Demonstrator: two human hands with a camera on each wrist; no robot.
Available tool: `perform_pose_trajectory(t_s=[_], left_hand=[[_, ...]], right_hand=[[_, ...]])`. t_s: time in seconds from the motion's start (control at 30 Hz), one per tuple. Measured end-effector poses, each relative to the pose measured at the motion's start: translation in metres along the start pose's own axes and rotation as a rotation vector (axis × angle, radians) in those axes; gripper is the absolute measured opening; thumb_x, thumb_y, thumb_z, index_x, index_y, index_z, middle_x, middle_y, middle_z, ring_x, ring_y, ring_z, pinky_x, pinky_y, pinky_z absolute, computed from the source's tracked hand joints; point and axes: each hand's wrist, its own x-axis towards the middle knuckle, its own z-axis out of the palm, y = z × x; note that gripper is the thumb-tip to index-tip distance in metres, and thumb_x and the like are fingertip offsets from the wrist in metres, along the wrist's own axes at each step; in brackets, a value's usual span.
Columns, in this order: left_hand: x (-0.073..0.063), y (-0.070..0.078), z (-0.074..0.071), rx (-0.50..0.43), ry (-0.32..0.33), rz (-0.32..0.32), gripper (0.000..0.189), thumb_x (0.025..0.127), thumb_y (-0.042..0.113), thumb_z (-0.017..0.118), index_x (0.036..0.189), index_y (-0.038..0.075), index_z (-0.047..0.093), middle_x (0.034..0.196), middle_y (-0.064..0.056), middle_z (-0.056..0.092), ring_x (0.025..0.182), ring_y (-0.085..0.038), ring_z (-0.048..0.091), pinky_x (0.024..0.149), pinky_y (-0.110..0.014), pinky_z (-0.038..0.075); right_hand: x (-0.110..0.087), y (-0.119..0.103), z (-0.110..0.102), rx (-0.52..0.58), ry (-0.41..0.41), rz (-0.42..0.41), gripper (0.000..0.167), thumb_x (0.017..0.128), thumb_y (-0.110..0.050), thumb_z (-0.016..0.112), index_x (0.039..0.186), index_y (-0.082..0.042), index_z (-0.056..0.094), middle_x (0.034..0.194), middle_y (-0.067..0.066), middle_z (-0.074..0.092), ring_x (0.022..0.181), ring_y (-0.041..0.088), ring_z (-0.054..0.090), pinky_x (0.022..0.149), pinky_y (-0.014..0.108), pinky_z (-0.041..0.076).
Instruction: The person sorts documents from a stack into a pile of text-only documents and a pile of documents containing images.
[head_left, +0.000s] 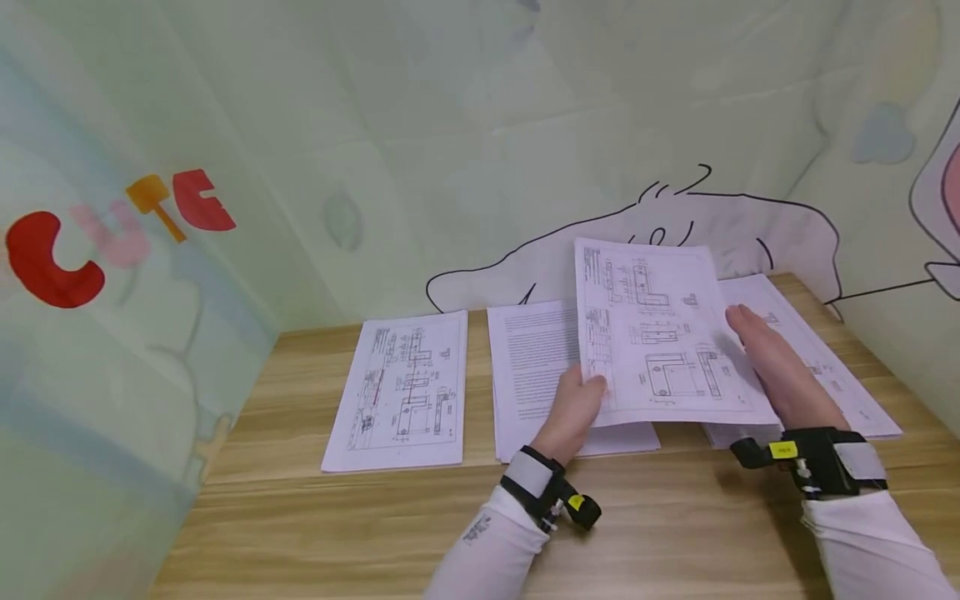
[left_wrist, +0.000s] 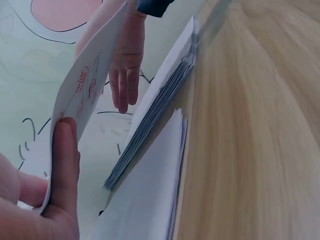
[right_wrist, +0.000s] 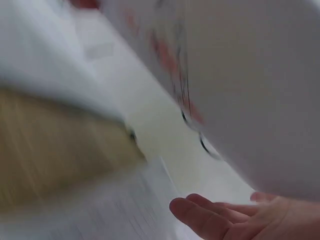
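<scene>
My left hand (head_left: 568,414) pinches the lower left edge of a printed drawing sheet (head_left: 667,333), thumb on top and fingers beneath. The sheet is raised and tilted over the text-page stack (head_left: 532,358) and part of the drawing stack (head_left: 832,358) on the right. Red marks show on the sheet's underside in the left wrist view. My right hand (head_left: 783,371) is by the sheet's right edge, its fingers (left_wrist: 120,90) straight and holding nothing. In the blurred right wrist view, those fingers (right_wrist: 210,215) lie just below the sheet; contact cannot be told.
Another drawing stack (head_left: 401,396), with a red line on its top page, lies at the left of the wooden table (head_left: 360,533). A printed cloth (head_left: 420,167) hangs behind the table and along its sides. Each wrist wears a strapped camera (head_left: 825,462).
</scene>
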Motion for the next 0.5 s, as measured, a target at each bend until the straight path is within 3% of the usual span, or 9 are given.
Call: perform_pose_trajectory(t_s=[0.07, 0.13, 0.23, 0.4, 0.5], left_hand=[[-0.002, 0.001, -0.011, 0.015, 0.006, 0.011, 0.028, 0.092, 0.013, 0.045, 0.117, 0.019, 0.055, 0.097, 0.007, 0.059, 0.09, -0.01, 0.055, 0.077, -0.031, 0.043], [-0.004, 0.0, -0.021, 0.026, 0.009, 0.016, 0.029, 0.092, 0.014, 0.045, 0.119, 0.019, 0.054, 0.099, 0.007, 0.059, 0.092, -0.01, 0.055, 0.079, -0.032, 0.043], [-0.007, -0.001, -0.037, 0.04, 0.022, 0.008, 0.029, 0.093, 0.015, 0.045, 0.121, 0.019, 0.053, 0.102, 0.008, 0.059, 0.096, -0.01, 0.054, 0.083, -0.033, 0.041], [-0.014, -0.004, -0.062, 0.047, 0.041, 0.002, 0.03, 0.093, 0.016, 0.044, 0.122, 0.02, 0.051, 0.106, 0.006, 0.058, 0.099, -0.012, 0.052, 0.084, -0.034, 0.04], [-0.019, -0.004, -0.075, 0.052, 0.054, 0.014, 0.03, 0.094, 0.016, 0.043, 0.122, 0.019, 0.051, 0.107, 0.006, 0.058, 0.099, -0.013, 0.052, 0.084, -0.033, 0.04]], right_hand=[[-0.002, -0.004, 0.01, 0.222, -0.077, 0.031, 0.075, 0.081, -0.066, 0.041, 0.142, -0.044, 0.005, 0.144, 0.004, 0.029, 0.126, 0.021, 0.039, 0.096, 0.04, 0.039], [-0.005, -0.008, 0.02, 0.396, -0.14, 0.078, 0.068, 0.083, -0.059, 0.049, 0.142, -0.043, 0.018, 0.123, -0.003, 0.05, 0.103, 0.015, 0.058, 0.079, 0.033, 0.05], [-0.007, -0.011, 0.036, 0.548, -0.21, 0.098, 0.061, 0.089, -0.039, 0.054, 0.142, -0.035, 0.023, 0.115, -0.001, 0.06, 0.1, 0.02, 0.061, 0.082, 0.039, 0.048], [-0.011, -0.015, 0.065, 0.48, -0.207, 0.018, 0.057, 0.094, -0.026, 0.048, 0.144, -0.026, 0.021, 0.117, 0.003, 0.057, 0.101, 0.019, 0.061, 0.082, 0.037, 0.049], [-0.013, -0.015, 0.086, 0.246, -0.119, -0.083, 0.057, 0.095, -0.033, 0.044, 0.145, -0.019, 0.021, 0.117, 0.009, 0.054, 0.093, 0.017, 0.063, 0.075, 0.032, 0.052]])
